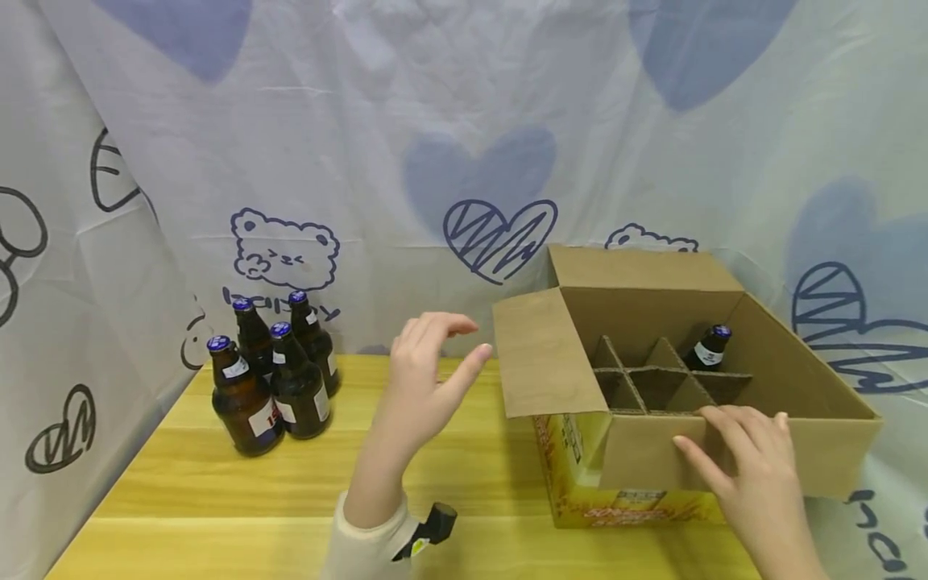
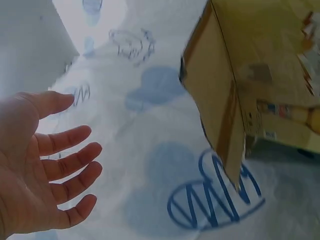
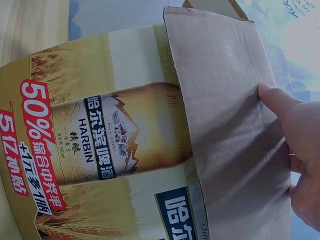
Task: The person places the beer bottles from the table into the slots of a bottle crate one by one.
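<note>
An open cardboard beer carton [image 1: 638, 507] with a grid of dividers [image 1: 656, 379] inside stands at the right in the head view. One dark beer bottle [image 1: 709, 351] with a blue cap is in a back right compartment. My right hand [image 1: 757, 463] grips the front flap [image 3: 225, 110] at its fold, the thumb on the outside and the fingers over the edge. To the left of the carton my left hand [image 1: 420, 379] is raised and holds nothing, its fingers loosely bent and apart from the thumb [image 2: 55, 102].
Several brown beer bottles [image 1: 250, 415] with blue caps stand close together on the left of the wooden table [image 1: 217, 515]. A side flap [image 1: 554, 354] juts from the carton towards my left hand. Behind hangs a white cloth [image 1: 377, 161] with hearts and bears.
</note>
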`<action>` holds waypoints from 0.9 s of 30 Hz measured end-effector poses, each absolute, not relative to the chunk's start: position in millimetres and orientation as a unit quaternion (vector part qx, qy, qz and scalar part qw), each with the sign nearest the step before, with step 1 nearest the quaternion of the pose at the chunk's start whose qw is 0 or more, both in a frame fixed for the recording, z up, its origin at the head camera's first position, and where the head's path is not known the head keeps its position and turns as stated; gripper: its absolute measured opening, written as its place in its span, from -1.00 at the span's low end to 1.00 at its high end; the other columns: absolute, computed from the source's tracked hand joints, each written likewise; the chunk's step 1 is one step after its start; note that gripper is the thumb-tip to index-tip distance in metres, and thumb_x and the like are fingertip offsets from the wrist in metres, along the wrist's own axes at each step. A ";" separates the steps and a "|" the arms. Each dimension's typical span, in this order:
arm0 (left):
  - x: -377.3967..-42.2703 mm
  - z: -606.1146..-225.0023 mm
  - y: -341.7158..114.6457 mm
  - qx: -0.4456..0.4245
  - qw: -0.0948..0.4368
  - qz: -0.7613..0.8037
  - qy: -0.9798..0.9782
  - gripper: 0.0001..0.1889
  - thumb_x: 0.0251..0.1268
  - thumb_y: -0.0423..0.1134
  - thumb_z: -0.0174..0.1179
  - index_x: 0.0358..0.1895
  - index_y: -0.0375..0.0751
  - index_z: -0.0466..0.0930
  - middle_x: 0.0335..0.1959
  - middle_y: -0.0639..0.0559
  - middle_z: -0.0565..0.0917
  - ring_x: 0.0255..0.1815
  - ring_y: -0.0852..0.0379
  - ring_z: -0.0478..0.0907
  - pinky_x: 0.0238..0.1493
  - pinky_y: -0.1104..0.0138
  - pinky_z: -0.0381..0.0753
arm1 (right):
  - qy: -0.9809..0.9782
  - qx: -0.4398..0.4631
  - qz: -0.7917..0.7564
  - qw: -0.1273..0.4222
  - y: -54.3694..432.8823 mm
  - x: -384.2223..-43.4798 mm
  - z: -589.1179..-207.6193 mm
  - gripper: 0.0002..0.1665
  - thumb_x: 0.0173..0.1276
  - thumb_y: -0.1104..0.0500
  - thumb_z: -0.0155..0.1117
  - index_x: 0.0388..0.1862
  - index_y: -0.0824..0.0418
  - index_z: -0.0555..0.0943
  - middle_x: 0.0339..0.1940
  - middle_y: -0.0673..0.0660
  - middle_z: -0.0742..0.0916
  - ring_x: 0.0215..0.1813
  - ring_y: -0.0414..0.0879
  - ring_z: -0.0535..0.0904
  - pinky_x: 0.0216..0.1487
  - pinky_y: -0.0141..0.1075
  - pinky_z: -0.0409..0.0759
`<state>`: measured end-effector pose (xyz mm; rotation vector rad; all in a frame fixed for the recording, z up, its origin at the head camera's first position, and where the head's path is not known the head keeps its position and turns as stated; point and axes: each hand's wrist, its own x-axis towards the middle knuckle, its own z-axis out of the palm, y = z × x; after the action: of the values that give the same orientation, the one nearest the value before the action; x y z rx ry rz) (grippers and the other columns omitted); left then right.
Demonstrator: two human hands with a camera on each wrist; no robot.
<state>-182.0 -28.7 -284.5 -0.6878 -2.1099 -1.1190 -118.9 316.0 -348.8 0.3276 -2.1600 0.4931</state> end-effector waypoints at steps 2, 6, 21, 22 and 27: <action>-181.8 -296.2 -42.3 -0.233 0.318 -0.446 -0.803 -0.72 0.31 -0.11 0.24 -0.03 -0.17 0.59 -0.07 0.00 0.65 0.00 0.05 0.50 0.13 0.13 0.40 | -0.869 0.132 0.198 0.434 315.2 -118.8 -349.1 -0.10 0.28 -0.48 -0.04 -0.14 0.37 0.62 -0.19 0.31 0.64 -0.05 0.23 0.43 0.43 0.33 -0.02; -182.4 -316.6 -67.6 -0.169 0.324 -0.474 -0.801 -0.75 0.31 -0.17 0.25 -0.03 -0.20 0.60 -0.08 -0.03 0.65 0.00 0.07 0.50 0.12 0.18 0.42 | -0.868 0.134 0.194 0.436 314.4 -118.1 -348.8 -0.11 0.29 -0.47 -0.04 -0.16 0.38 0.61 -0.21 0.31 0.63 -0.06 0.24 0.43 0.42 0.34 -0.01; -202.9 -365.5 -142.1 0.025 0.437 -0.405 -0.803 -0.71 0.30 -0.16 0.25 -0.05 -0.30 0.58 -0.11 -0.22 0.62 -0.03 -0.18 0.44 0.03 -0.04 0.24 | -0.868 0.137 0.202 0.432 314.0 -116.8 -352.0 -0.12 0.29 -0.46 -0.01 -0.15 0.38 0.61 -0.18 0.31 0.63 -0.04 0.22 0.40 0.47 0.29 -0.05; -205.8 -368.0 -145.8 0.036 0.442 -0.401 -0.802 -0.70 0.31 -0.15 0.25 -0.05 -0.30 0.58 -0.10 -0.23 0.62 -0.01 -0.21 0.43 0.02 -0.06 0.23 | -0.867 0.138 0.203 0.433 314.3 -117.1 -351.8 -0.12 0.28 -0.46 -0.01 -0.15 0.38 0.61 -0.18 0.31 0.62 -0.04 0.22 0.40 0.46 0.29 -0.05; -219.3 -384.9 -163.0 0.085 0.445 -0.398 -0.798 -0.67 0.30 -0.10 0.25 -0.03 -0.28 0.57 -0.05 -0.24 0.61 0.03 -0.26 0.41 0.06 -0.11 0.22 | -0.862 0.142 0.208 0.440 317.0 -120.3 -351.6 -0.14 0.27 -0.45 0.03 -0.11 0.35 0.64 -0.16 0.30 0.63 0.03 0.01 0.42 0.45 0.30 -0.04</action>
<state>-219.3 -163.0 -384.9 0.2102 -1.9773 -0.9868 -120.3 317.0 -351.6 0.3534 -2.1394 0.5177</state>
